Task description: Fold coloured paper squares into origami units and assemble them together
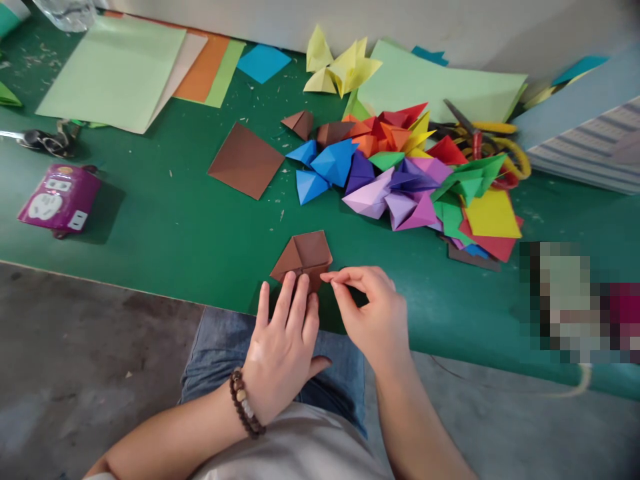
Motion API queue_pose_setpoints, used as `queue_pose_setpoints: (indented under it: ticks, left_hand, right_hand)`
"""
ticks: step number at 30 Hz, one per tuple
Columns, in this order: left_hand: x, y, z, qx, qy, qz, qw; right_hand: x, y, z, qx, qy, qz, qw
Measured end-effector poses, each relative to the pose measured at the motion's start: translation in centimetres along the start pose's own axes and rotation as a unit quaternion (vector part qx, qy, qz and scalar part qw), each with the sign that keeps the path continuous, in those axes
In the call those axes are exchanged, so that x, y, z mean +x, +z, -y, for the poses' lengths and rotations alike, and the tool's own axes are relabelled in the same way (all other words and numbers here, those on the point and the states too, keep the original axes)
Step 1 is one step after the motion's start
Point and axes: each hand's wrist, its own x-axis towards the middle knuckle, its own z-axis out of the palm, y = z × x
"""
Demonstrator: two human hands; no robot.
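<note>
A partly folded brown paper (306, 255) lies on the green table (165, 220) near its front edge. My left hand (284, 347) rests flat on the paper's near part, fingers stretched out and pressing it down. My right hand (373, 310) is just to the right, thumb and forefinger pinched together at the paper's right corner. A flat brown square sheet (246, 161) lies farther back on the table.
A heap of folded coloured paper shapes (400, 177) sits at the middle right, with yellow ones (340, 67) behind. Scissors (480, 137) lie by the heap. Sheets of coloured paper (120, 70) are stacked at the back left. A purple packet (61, 199) lies at the left.
</note>
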Motion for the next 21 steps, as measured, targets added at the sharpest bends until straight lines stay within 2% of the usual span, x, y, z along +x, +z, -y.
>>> queue_pose_setpoints:
  ticks: [16,21]
  left_hand:
    - [-0.1,0.0,0.3,-0.006,0.004,-0.002,1.0]
    - [-0.1,-0.3,0.6,-0.014,0.01,0.001,1.0]
  right_hand:
    - [1.5,0.5,-1.3,-0.009,0.053,-0.041,0.998]
    - [0.9,0.3,-1.3,0.012,0.014,-0.062,0.998]
